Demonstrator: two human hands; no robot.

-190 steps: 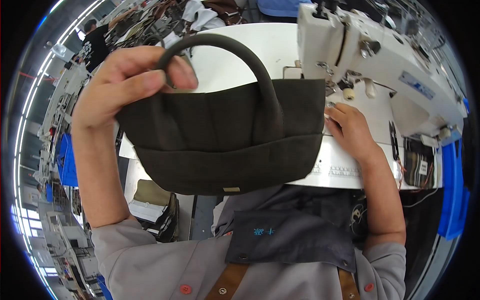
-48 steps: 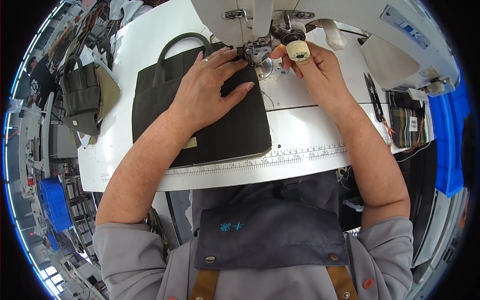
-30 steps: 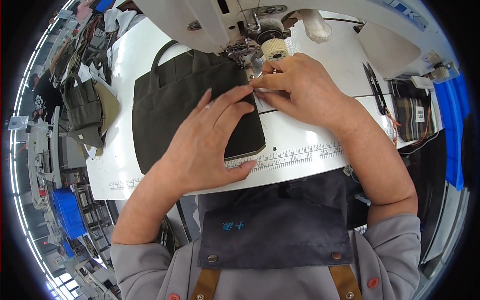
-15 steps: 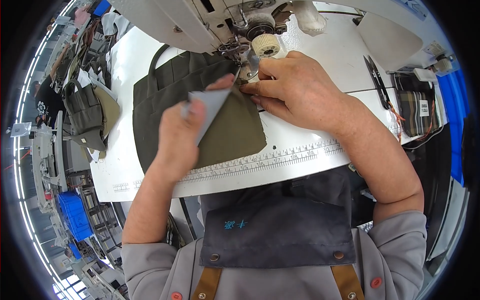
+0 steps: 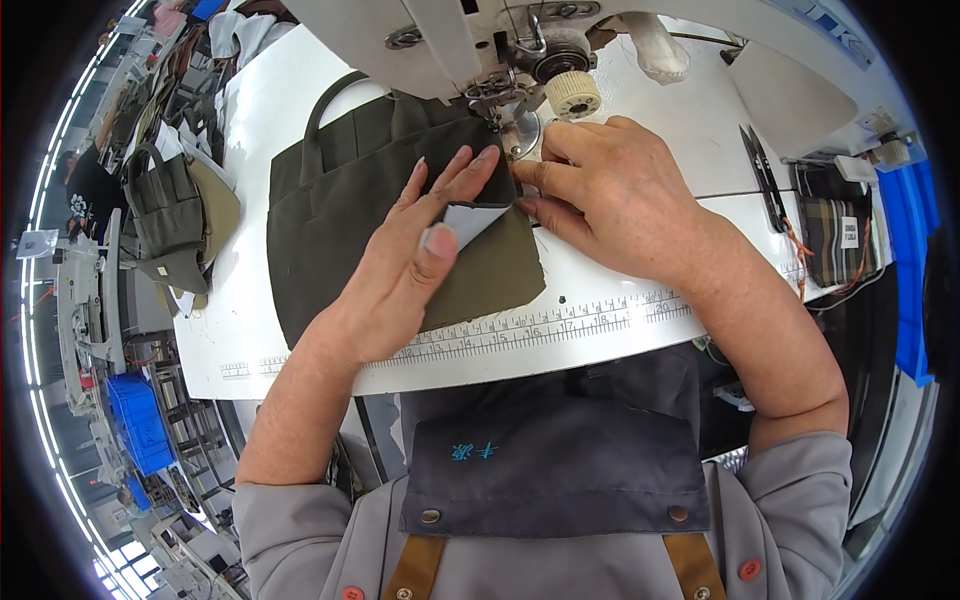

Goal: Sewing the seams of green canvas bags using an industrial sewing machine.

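A dark olive bag piece with two handles (image 5: 320, 235) lies on the white table under the sewing machine's needle area (image 5: 495, 105). Its near right part shows a lighter olive layer (image 5: 490, 285) below a folded-back grey-faced corner (image 5: 465, 222). My left hand (image 5: 405, 260) lies spread over the piece, fingertips on the dark fabric and thumb on the grey fold. My right hand (image 5: 605, 190) has its fingers curled and pinched at the piece's right edge, just below the presser foot; the fingertips are partly hidden.
Black scissors (image 5: 763, 180) and a plaid pouch (image 5: 830, 250) are at the right, beside a blue bin (image 5: 910, 280). Another olive bag with papers (image 5: 165, 220) sits at the left. A printed ruler runs along the front edge (image 5: 520, 330). Blue crates (image 5: 140, 420) and a co-worker (image 5: 85, 190) are beyond.
The bag, held up earlier by its handle, now lies flat. Half a second ago my left hand lifted a larger flap; it has moved up-right and pressed it lower, fingers now spread.
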